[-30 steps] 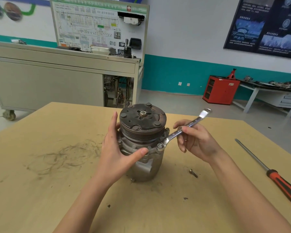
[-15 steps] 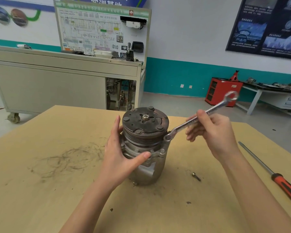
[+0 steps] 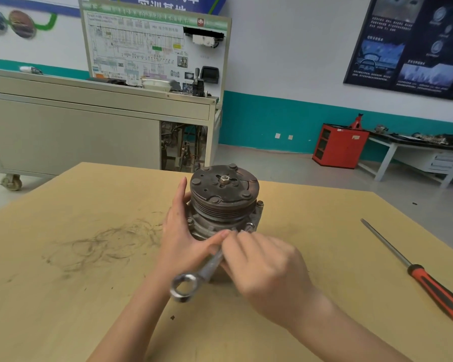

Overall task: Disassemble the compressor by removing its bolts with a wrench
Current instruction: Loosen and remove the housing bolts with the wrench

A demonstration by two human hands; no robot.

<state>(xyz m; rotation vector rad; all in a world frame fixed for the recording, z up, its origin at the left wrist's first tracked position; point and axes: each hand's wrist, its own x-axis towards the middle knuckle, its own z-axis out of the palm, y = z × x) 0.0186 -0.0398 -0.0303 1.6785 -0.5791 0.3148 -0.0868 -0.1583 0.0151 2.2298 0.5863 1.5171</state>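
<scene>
Here, both hands are on the compressor (image 3: 224, 205), which stands upright near the middle of the tabletop (image 3: 63, 296).
The left hand (image 3: 179, 241) holds the compressor's left side, fingers (image 3: 179, 197) upright against the pulley and the thumb reaching across the front of the housing. The right hand (image 3: 268, 270), somewhat blurred, has its fingers clamped round the shaft of the wrench (image 3: 194, 279). The wrench's ring end points back toward the camera, and its far end is hidden behind the fingers at the compressor's front flange. A bolt (image 3: 259, 204) stands up on the flange's right side. A red-handled screwdriver (image 3: 413, 270) lies well apart on the right, and dark scribbled marks (image 3: 102, 246) cover the tabletop on the left.
</scene>
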